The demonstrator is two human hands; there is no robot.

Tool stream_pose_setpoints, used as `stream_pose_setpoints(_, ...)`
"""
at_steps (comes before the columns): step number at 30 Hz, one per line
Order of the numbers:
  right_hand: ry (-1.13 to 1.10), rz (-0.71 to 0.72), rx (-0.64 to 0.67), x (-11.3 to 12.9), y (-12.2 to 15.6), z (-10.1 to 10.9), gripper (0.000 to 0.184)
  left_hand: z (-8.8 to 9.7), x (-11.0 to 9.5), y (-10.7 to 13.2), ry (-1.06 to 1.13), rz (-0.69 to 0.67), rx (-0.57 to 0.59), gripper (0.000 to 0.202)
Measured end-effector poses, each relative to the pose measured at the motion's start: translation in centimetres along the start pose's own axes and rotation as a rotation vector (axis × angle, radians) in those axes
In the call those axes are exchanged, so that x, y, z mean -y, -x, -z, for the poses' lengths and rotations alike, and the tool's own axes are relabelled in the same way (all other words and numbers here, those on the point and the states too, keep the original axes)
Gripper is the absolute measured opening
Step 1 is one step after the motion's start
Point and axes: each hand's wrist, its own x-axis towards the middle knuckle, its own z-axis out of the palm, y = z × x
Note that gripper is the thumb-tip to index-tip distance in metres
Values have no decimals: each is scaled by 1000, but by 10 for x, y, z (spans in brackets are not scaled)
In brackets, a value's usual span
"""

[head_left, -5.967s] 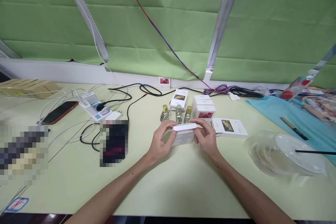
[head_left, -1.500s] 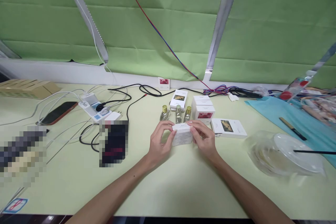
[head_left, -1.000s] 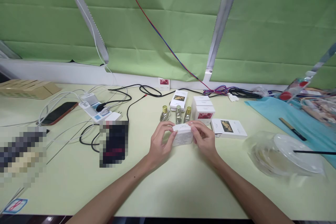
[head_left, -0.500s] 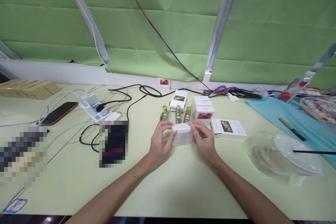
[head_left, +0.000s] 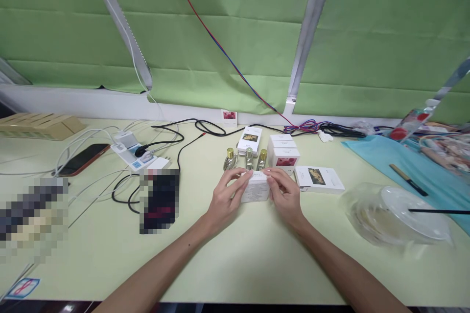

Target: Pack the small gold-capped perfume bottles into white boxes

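Observation:
Between my two hands a small white box [head_left: 256,192] stands upright on the table, its printed side facing me. My left hand [head_left: 228,193] grips its left side, with thumb and fingers at the top edge. My right hand [head_left: 284,193] pinches the upper right corner. Just behind the box are three small glass bottles: one with a gold cap [head_left: 230,160], a middle one with a silvery green cap [head_left: 249,158] and another gold-capped bottle [head_left: 262,160]. White boxes with a pink picture [head_left: 286,160] stand in a row behind my right hand.
A flat white box [head_left: 325,179] lies to the right, another white box [head_left: 249,140] behind the bottles. Further right are a plastic-wrapped bowl [head_left: 396,215], a knife [head_left: 408,180] and blue cloth [head_left: 370,151]. On the left are a power strip [head_left: 132,151], cables and a phone [head_left: 85,158].
My left thumb has moved up from the box's front face to its top edge, near the fingers. My right hand keeps its grip, and the box stays in place.

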Motion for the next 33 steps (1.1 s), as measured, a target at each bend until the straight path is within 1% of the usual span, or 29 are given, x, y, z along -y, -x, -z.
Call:
stream_pose_setpoints(9,41,44,-35,-1,-3,1,21,-2,2,-1,-16,45,52,45)
stream_pose_setpoints(18,52,45,-8,-6,-1,2,25,-2,-1,-3,-45,13,29,40)
stream_pose_setpoints(27,78,110,19,-5,-4,4,28,-2,1,-2,-15,12,62,43)
stream_pose_setpoints(33,85,79,67,-7,-3,5,32,0,-1,-3,-7,13,75,45)
